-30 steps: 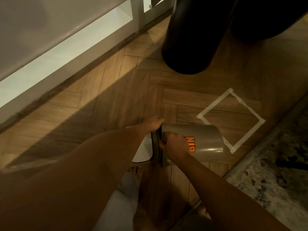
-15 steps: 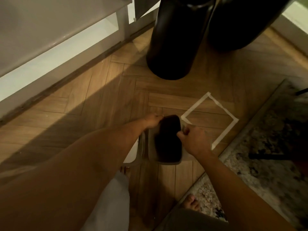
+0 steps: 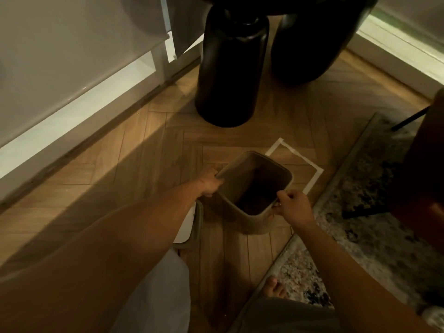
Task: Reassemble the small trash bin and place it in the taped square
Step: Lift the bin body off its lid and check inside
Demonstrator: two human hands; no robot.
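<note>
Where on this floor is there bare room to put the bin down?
Bare wood lies left of the bin, toward the white baseboard, and inside the taped square beyond it. It's crowded near the black vases and the white lid below the left hand.

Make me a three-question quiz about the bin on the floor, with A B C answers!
1. Where is the bin compared with the taped square?
A. Partly over its near corner
B. Far away by the window
C. On the rug

2. How many hands hold its rim?
A. None
B. One
C. Two

3. Is the bin's top open or covered?
A. Lid on
B. Open, upright
C. Upside down

Answers: 1 A, the bin hides part of the tape nearest the person. 2 C, the left hand and the right hand each grip an edge. 3 B, you can see down into the dark inside.
</note>
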